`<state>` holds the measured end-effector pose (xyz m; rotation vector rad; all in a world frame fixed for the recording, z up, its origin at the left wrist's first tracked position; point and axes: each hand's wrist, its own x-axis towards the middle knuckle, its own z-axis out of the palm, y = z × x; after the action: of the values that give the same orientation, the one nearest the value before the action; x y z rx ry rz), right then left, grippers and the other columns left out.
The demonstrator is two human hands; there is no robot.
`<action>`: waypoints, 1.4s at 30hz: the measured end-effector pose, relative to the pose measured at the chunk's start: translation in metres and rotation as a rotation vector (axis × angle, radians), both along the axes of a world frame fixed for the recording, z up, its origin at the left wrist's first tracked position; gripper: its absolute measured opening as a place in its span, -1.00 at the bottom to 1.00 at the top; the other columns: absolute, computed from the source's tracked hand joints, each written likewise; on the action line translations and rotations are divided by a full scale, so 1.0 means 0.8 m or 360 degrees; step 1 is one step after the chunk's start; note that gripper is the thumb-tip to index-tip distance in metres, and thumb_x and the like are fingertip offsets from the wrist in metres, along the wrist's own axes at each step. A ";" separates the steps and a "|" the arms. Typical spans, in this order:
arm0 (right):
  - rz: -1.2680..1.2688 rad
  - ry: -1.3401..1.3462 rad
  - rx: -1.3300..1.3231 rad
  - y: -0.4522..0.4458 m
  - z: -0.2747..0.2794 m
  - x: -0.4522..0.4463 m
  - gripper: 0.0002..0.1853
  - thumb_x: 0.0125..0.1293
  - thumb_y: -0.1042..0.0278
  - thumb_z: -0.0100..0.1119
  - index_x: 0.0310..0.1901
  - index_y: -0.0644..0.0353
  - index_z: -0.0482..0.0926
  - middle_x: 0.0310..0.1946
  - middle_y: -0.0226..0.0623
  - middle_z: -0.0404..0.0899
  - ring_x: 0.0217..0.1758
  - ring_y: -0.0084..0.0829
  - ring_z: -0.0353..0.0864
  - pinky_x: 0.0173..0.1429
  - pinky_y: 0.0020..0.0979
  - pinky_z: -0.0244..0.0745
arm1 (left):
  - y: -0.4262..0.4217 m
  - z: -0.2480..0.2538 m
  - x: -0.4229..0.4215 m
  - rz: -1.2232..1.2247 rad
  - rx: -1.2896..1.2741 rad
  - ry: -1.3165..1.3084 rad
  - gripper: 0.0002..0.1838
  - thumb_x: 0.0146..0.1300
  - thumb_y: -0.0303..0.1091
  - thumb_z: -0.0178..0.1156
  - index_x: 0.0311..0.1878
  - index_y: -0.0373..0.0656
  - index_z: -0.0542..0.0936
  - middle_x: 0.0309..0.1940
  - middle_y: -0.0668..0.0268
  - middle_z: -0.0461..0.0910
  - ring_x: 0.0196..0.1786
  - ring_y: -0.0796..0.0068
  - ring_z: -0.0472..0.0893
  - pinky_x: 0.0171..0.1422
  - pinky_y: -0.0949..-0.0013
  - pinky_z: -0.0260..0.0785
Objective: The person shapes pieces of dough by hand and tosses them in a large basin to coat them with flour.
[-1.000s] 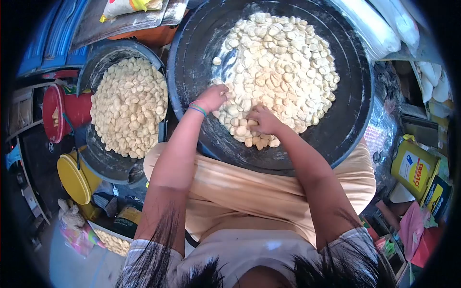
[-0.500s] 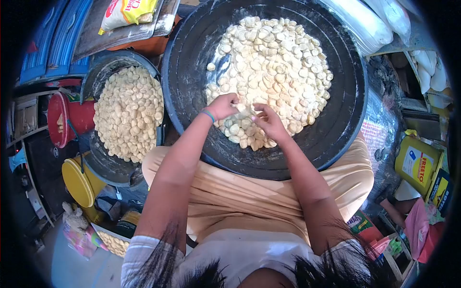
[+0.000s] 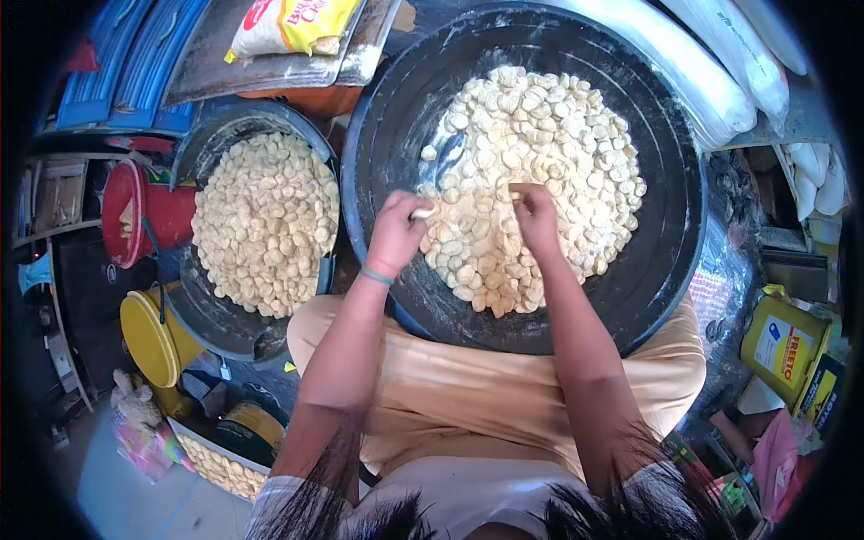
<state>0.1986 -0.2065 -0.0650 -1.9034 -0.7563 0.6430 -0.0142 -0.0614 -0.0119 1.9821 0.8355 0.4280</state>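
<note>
- The left hand (image 3: 399, 232) is hovering over the near left part of a big black basin (image 3: 670, 207), its thumb and fingers closing together on one small pale piece (image 3: 421, 214).
- The right hand (image 3: 535, 216) is reaching over the middle of the basin, fingers bent and pointing left; whether its fingertips are pinching anything, one cannot tell.
- The two hands are keeping apart, with loose pieces (image 3: 558, 126) showing between and below them.
- These loose pieces are lying in a broad, powder-dusted heap inside the basin, and one is sitting alone near the heap's left edge.
- The basin is standing just in front of the person's tan trousers (image 3: 468, 382).
- A coloured band (image 3: 377, 274) is circling the left wrist.
- Left of the basin, a smaller dark tub (image 3: 205, 310) is holding another heap of similar pieces.
- A red bucket (image 3: 169, 216) and a yellow bucket (image 3: 148, 337) are resting beside that tub.
- Above the tub, a printed bag (image 3: 297, 27) is lying on a tray (image 3: 207, 67).
- Far right, a yellow container (image 3: 781, 351) is standing among clutter.
</note>
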 end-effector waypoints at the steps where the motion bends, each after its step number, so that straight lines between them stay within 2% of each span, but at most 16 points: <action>1: 0.0090 -0.0366 -0.0021 0.004 -0.015 -0.009 -0.70 0.11 0.67 0.11 -0.10 0.22 0.59 -0.22 -0.26 0.53 -0.11 -0.33 0.55 0.02 -0.34 0.48 | 0.003 -0.010 0.004 -0.0092 0.0114 -0.0004 -0.77 0.00 -0.60 0.19 -0.23 -0.17 0.62 -0.19 0.12 0.54 -0.06 0.12 0.55 0.09 0.29 0.38; 2: 0.0394 -0.0633 -0.0163 -0.003 -0.070 -0.015 -0.65 0.08 0.61 0.12 -0.05 0.17 0.59 -0.03 -0.16 0.51 -0.01 -0.20 0.51 0.15 -0.24 0.40 | 0.006 -0.020 0.007 -0.0180 0.0230 -0.0010 -0.77 0.01 -0.61 0.18 -0.23 -0.17 0.63 -0.16 0.11 0.54 -0.04 0.10 0.55 0.11 0.29 0.38; 3: 0.0856 -0.0347 -0.0932 -0.003 -0.076 -0.041 -0.67 0.09 0.42 0.15 -0.05 0.11 0.62 0.06 -0.10 0.50 0.07 -0.14 0.48 0.22 -0.24 0.35 | 0.011 -0.034 0.006 -0.0473 0.0163 0.0136 -0.83 0.03 -0.51 0.20 -0.26 -0.15 0.65 -0.13 0.07 0.57 0.00 0.05 0.54 0.16 0.21 0.36; 4: 0.1277 -0.0503 -0.0681 -0.016 -0.074 -0.055 -0.67 0.08 0.24 0.15 -0.09 0.09 0.64 -0.05 -0.02 0.56 0.00 -0.09 0.53 0.15 -0.23 0.41 | 0.009 -0.040 0.003 -0.0574 0.0039 0.0373 -0.83 0.04 -0.47 0.20 -0.26 -0.15 0.66 -0.13 0.07 0.58 0.00 0.05 0.54 0.17 0.20 0.35; 6: 0.1225 0.0043 -0.0758 0.013 -0.085 -0.042 -0.68 0.08 0.15 0.15 -0.16 0.08 0.65 -0.22 -0.01 0.58 -0.12 -0.03 0.57 0.02 -0.18 0.48 | 0.005 -0.050 -0.002 -0.0779 -0.0206 0.0851 -0.84 0.07 -0.40 0.20 -0.26 -0.14 0.66 -0.15 0.07 0.60 0.00 0.06 0.54 0.17 0.19 0.35; 9: 0.0831 -0.0307 -0.0656 0.073 -0.084 -0.030 -0.71 0.10 0.22 0.19 -0.15 0.13 0.64 -0.27 -0.03 0.58 -0.17 -0.07 0.59 -0.03 -0.15 0.48 | 0.012 -0.042 -0.001 -0.0599 -0.0222 0.0675 -0.79 0.11 -0.30 0.22 -0.23 -0.20 0.65 -0.20 0.08 0.61 -0.01 0.05 0.54 0.15 0.22 0.35; 16: 0.0881 -0.0797 -0.0578 0.193 -0.131 -0.036 -0.25 0.06 0.20 0.26 0.34 -0.03 0.24 0.33 -0.13 0.19 0.40 -0.08 0.16 0.39 -0.12 0.20 | 0.032 -0.031 0.005 -0.0202 -0.0246 0.0332 -0.67 0.18 -0.29 0.19 -0.05 -0.30 0.52 -0.11 -0.06 0.54 0.00 -0.06 0.52 0.11 0.13 0.36; 20: 0.1015 -0.0678 -0.0911 0.222 -0.135 -0.049 -0.14 0.09 -0.01 0.25 0.41 -0.01 0.11 0.45 -0.16 0.01 0.52 -0.10 -0.09 0.48 0.08 -0.08 | 0.042 -0.034 0.006 -0.0078 -0.0183 0.0326 -0.67 0.20 -0.35 0.21 0.02 -0.25 0.53 -0.08 0.06 0.56 -0.09 0.17 0.57 0.03 0.27 0.41; 23: 0.1500 -0.0623 -0.1226 0.198 -0.121 -0.064 -0.14 0.16 -0.17 0.15 0.41 0.06 0.10 0.46 -0.15 0.00 0.53 -0.13 -0.12 0.48 0.23 -0.25 | 0.045 -0.033 0.011 -0.0107 -0.0241 0.0380 -0.68 0.21 -0.36 0.20 0.02 -0.24 0.54 -0.08 0.06 0.56 -0.09 0.14 0.57 0.03 0.26 0.41; 25: 0.1532 -0.0778 -0.1049 0.134 -0.114 -0.095 -0.18 0.19 -0.22 0.06 0.39 0.06 0.16 0.43 -0.15 0.05 0.54 -0.14 -0.14 0.47 0.26 -0.28 | 0.043 -0.036 0.014 -0.0117 -0.0211 0.0415 -0.70 0.21 -0.35 0.16 -0.01 -0.25 0.52 -0.09 -0.02 0.54 -0.04 -0.01 0.54 0.07 0.15 0.38; 29: 0.1427 -0.0501 -0.0965 0.036 -0.045 -0.104 -0.41 0.17 -0.20 0.09 0.17 -0.05 0.44 0.13 -0.24 0.34 0.32 -0.21 0.22 0.24 0.20 0.12 | 0.030 -0.054 0.016 -0.0200 -0.0217 0.0605 -0.65 0.19 -0.27 0.16 0.02 -0.23 0.53 -0.08 -0.02 0.55 -0.02 0.00 0.55 0.10 0.16 0.38; 31: 0.1588 -0.0469 -0.1021 -0.022 0.009 -0.097 -0.37 0.12 -0.21 0.14 0.17 -0.05 0.45 0.15 -0.20 0.33 0.30 -0.14 0.24 0.24 0.21 0.15 | 0.025 -0.090 0.035 -0.0477 -0.0259 0.0986 -0.54 0.20 -0.12 0.15 0.12 -0.14 0.48 0.05 -0.02 0.50 0.11 -0.03 0.50 0.21 0.04 0.33; 35: 0.1755 -0.0126 -0.0657 -0.091 0.013 -0.053 -0.28 0.07 -0.27 0.21 0.21 -0.04 0.42 0.19 -0.08 0.31 0.25 -0.02 0.31 0.23 0.09 0.27 | 0.005 -0.175 0.088 -0.0216 -0.0341 0.1227 -0.30 0.19 0.17 0.10 0.34 0.04 0.31 0.34 0.04 0.22 0.35 -0.06 0.27 0.36 -0.03 0.18; 37: 0.1471 0.0565 -0.0759 -0.103 0.030 -0.005 -0.23 0.06 -0.31 0.21 0.23 0.02 0.41 0.23 -0.02 0.27 0.26 0.01 0.32 0.26 -0.02 0.30 | -0.023 -0.210 0.096 -0.0132 -0.0573 0.1293 -0.17 0.14 0.32 0.07 0.41 0.12 0.21 0.46 0.09 0.04 0.44 -0.09 0.13 0.42 -0.06 0.10; 40: 0.0608 0.1057 -0.1244 -0.118 0.064 0.062 -0.17 0.11 -0.39 0.13 0.21 0.19 0.41 0.34 0.01 0.18 0.33 -0.05 0.28 0.26 -0.14 0.33 | -0.092 -0.095 0.116 -0.0535 -0.0353 0.1818 -0.03 0.04 0.47 0.03 0.46 0.16 0.14 0.49 0.07 -0.07 0.48 -0.07 0.05 0.47 -0.02 0.03; 42: 0.0385 0.0718 -0.1367 -0.206 -0.101 0.100 -0.13 0.18 -0.41 0.00 0.24 0.27 0.37 0.39 0.05 0.10 0.34 0.01 0.27 0.33 0.01 0.20 | -0.111 -0.084 0.096 -0.0901 -0.0403 0.1777 -0.03 0.09 0.45 -0.01 0.46 0.04 0.13 0.44 -0.02 0.00 0.46 -0.04 0.11 0.47 0.06 0.04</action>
<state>0.2787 -0.3710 -0.1454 -2.2826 -0.4362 1.6879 0.0623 -0.1501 -0.0793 2.0174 0.8315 -1.1508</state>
